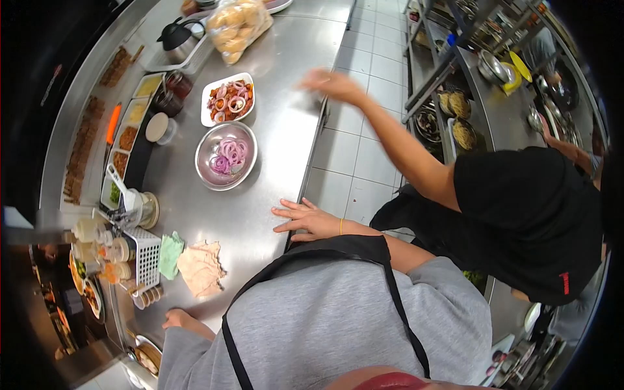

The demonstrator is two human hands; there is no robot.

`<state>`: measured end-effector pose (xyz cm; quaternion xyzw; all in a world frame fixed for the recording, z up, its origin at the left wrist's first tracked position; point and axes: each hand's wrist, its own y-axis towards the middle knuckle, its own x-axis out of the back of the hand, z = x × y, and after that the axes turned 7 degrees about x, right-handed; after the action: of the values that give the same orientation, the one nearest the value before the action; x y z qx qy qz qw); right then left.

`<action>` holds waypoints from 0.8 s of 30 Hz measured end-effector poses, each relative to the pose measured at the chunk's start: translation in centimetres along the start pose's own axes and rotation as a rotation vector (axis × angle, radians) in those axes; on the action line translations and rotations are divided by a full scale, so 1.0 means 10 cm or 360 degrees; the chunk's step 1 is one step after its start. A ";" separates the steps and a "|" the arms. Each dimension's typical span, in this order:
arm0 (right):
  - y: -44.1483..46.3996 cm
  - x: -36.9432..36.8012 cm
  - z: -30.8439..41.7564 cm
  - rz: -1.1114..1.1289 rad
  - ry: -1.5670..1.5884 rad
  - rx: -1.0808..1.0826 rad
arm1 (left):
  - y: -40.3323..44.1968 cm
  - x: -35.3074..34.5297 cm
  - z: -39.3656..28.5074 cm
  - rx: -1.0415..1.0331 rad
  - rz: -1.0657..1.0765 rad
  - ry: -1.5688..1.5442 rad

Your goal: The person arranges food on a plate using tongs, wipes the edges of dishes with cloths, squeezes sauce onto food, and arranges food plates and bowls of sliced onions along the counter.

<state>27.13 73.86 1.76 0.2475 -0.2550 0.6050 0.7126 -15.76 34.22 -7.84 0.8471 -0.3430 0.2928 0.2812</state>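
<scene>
My right hand lies on the edge of the steel counter, fingers spread, a thin yellow band at the wrist. It holds nothing. Lower left, my left hand rests at the counter near small stacked cups; its fingers are mostly hidden. Between my hands and the far end stands a steel bowl with sliced red onion rings. Beyond it sits a white square dish of reddish-brown food topped with onion rings. A green cloth and a peach cloth lie near my left arm.
A co-worker's blurred hand reaches over the counter's right edge. A white basket with bottles, a lidded tub, ingredient trays, a jug and a bag of buns line the left and far sides. Shelves stand right.
</scene>
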 end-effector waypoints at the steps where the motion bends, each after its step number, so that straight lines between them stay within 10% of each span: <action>1: 0.00 -0.02 -0.03 0.0022 0.0000 0.0024 | 0.04 0.00 0.03 0.0063 -0.0016 0.0011; 24: 0.10 0.07 0.05 -0.0144 0.0005 0.0089 | 0.04 -0.15 0.07 0.0273 -0.0012 0.0027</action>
<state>26.21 74.24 2.63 0.2778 -0.2255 0.5794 0.7323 -16.74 34.19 -9.26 0.8669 -0.3110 0.3270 0.2116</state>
